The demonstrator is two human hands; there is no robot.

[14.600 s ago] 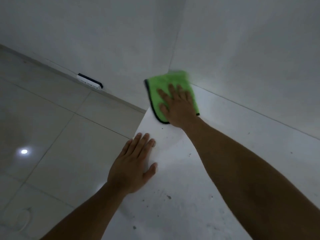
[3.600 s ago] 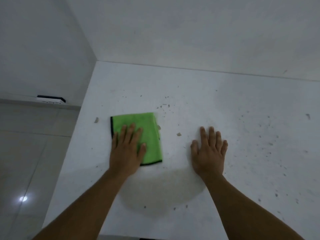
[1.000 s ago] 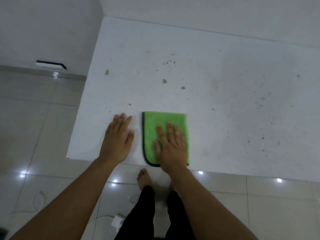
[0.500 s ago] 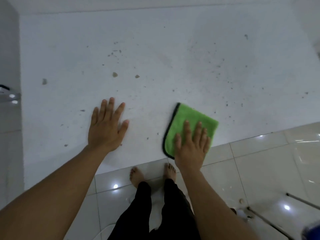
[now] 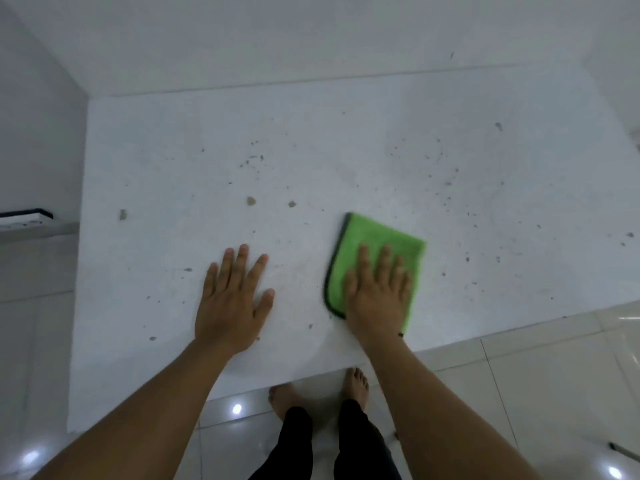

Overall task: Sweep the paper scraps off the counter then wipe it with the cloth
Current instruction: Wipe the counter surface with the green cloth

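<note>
A folded green cloth (image 5: 374, 244) with a dark edge lies flat on the white counter (image 5: 346, 133), near its front edge. My right hand (image 5: 379, 296) presses flat on the cloth's near half, fingers spread and pointing away from me. My left hand (image 5: 232, 299) rests palm down on the bare counter to the left of the cloth, holding nothing. Small grey scraps lie beyond the hands: one (image 5: 251, 201), another (image 5: 292, 204) and one further left (image 5: 122, 214). Fine dark specks dot the counter, thickest on the right.
White walls close the counter at the back and on the left. The counter's front edge (image 5: 311, 375) runs just above my bare feet (image 5: 356, 382) on the glossy tiled floor. A wall socket strip (image 5: 26, 216) sits at the far left.
My right hand has pushed the cloth away from the counter's front edge and further onto the counter. My left hand stays flat on the counter. The camera has tilted up.
</note>
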